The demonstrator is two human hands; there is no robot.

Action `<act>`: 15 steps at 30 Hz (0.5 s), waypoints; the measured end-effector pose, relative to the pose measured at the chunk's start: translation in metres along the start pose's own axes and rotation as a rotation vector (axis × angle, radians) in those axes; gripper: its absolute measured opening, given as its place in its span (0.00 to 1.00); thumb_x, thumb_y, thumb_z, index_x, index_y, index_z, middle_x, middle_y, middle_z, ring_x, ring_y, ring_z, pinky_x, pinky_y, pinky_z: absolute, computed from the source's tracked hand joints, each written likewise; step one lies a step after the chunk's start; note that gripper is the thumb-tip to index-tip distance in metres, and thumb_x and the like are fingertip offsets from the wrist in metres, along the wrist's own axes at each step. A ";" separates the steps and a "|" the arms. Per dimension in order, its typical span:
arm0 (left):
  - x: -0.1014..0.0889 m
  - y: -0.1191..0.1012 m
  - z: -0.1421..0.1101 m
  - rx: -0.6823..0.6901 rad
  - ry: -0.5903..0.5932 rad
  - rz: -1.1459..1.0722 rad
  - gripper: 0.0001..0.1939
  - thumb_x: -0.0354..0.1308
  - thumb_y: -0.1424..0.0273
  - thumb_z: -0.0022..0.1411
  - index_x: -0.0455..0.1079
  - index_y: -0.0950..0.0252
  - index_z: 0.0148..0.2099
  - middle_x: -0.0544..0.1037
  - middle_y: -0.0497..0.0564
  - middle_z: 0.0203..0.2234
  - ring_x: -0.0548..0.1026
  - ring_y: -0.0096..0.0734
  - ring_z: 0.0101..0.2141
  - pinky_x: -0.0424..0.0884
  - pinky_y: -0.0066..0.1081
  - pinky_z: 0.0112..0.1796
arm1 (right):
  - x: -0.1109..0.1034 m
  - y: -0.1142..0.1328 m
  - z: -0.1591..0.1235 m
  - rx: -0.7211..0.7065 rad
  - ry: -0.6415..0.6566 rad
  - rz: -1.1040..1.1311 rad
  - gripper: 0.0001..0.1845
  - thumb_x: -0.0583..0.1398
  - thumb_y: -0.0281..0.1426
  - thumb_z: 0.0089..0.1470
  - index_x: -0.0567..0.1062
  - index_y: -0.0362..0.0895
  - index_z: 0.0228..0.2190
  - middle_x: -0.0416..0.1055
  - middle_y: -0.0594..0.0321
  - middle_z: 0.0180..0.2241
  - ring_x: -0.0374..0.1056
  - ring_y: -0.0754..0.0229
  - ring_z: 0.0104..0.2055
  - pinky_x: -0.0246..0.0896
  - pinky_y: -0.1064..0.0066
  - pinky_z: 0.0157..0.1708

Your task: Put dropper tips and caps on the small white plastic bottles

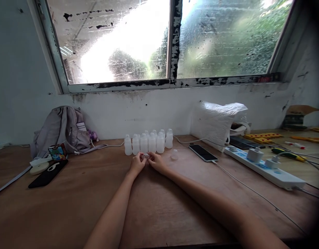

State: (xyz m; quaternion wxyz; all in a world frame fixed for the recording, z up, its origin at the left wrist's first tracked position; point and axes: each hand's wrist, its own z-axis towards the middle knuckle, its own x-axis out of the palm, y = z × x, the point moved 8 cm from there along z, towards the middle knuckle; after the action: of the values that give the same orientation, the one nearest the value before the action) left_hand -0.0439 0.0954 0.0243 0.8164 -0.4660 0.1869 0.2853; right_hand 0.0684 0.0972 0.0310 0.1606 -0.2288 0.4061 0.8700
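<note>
Both hands meet at the middle of the counter [71, 207], fingertips pinched together around one small clear cap-like piece [146, 156]. The left hand [137, 164] closes on it from one side and the right hand [156, 162] from the other, so each grip is nearly shut, with only the little piece between the fingers. It is too small to tell whether it is a cap or a nozzle insert.

The piece sits just in front of a cluster of small translucent plastic bottles [148, 141], standing upright in two rows, close to the fingertips but not touching them. A second loose clear cap [174, 154] lies just right of the right hand.

This looks like the fitting or handling of a bottle part; a next move would call for a steady, fine pinch and careful alignment with a bottle neck.

Farther out, a smartphone [203, 152] lies charging to the right, beside a white power strip [265, 167] and a white plastic bag [217, 122]. A grey backpack [61, 129] slumps at the left, under a grimy window [169, 41].
</note>
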 end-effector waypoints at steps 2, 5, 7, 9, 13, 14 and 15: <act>0.000 -0.001 -0.001 0.006 0.006 0.031 0.09 0.53 0.71 0.50 0.65 0.64 0.38 0.75 0.50 0.27 0.73 0.30 0.29 0.66 0.27 0.32 | 0.001 0.001 0.000 -0.025 -0.004 -0.034 0.15 0.52 0.23 0.41 0.70 0.42 0.34 0.70 0.63 0.27 0.63 0.64 0.26 0.57 0.75 0.27; 0.001 -0.004 -0.002 0.015 0.023 0.071 0.09 0.53 0.72 0.50 0.64 0.64 0.37 0.75 0.49 0.26 0.73 0.29 0.29 0.66 0.26 0.32 | 0.000 -0.002 0.000 -0.028 -0.035 -0.050 0.15 0.52 0.23 0.41 0.69 0.42 0.35 0.69 0.63 0.27 0.63 0.65 0.27 0.56 0.76 0.28; 0.002 -0.005 -0.002 0.015 0.029 0.095 0.10 0.53 0.72 0.50 0.63 0.63 0.37 0.74 0.49 0.26 0.72 0.29 0.28 0.65 0.26 0.32 | 0.000 -0.005 0.000 -0.021 -0.040 -0.051 0.15 0.52 0.24 0.41 0.68 0.42 0.35 0.68 0.64 0.26 0.63 0.65 0.27 0.56 0.76 0.27; 0.003 -0.005 -0.002 0.011 0.028 0.118 0.09 0.53 0.72 0.50 0.63 0.63 0.37 0.74 0.49 0.26 0.72 0.30 0.28 0.65 0.26 0.31 | 0.001 -0.006 -0.001 -0.016 -0.040 -0.053 0.15 0.52 0.25 0.42 0.67 0.42 0.36 0.68 0.65 0.25 0.62 0.65 0.26 0.55 0.76 0.27; 0.005 -0.006 -0.003 -0.002 0.017 0.154 0.08 0.52 0.69 0.52 0.63 0.63 0.36 0.73 0.50 0.25 0.72 0.32 0.28 0.64 0.27 0.30 | 0.002 -0.008 -0.002 -0.010 -0.051 -0.053 0.13 0.52 0.26 0.44 0.66 0.43 0.36 0.65 0.67 0.21 0.60 0.66 0.23 0.54 0.76 0.24; 0.005 -0.007 -0.003 -0.005 0.012 0.157 0.07 0.51 0.69 0.52 0.63 0.63 0.36 0.73 0.50 0.25 0.72 0.33 0.29 0.63 0.27 0.30 | 0.002 -0.009 -0.002 -0.010 -0.055 -0.051 0.13 0.52 0.26 0.44 0.66 0.43 0.35 0.65 0.67 0.21 0.60 0.66 0.22 0.54 0.76 0.24; 0.006 -0.007 -0.003 -0.008 0.008 0.157 0.07 0.51 0.69 0.52 0.63 0.63 0.36 0.73 0.50 0.25 0.72 0.33 0.29 0.63 0.28 0.30 | 0.001 -0.009 -0.002 -0.011 -0.059 -0.046 0.12 0.52 0.25 0.43 0.66 0.43 0.35 0.64 0.67 0.21 0.59 0.66 0.22 0.53 0.77 0.24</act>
State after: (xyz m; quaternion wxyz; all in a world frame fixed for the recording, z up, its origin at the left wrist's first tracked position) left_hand -0.0354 0.0914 0.0238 0.7890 -0.4540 0.2250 0.3474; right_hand 0.0719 0.1016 0.0236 0.1913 -0.2132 0.3909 0.8748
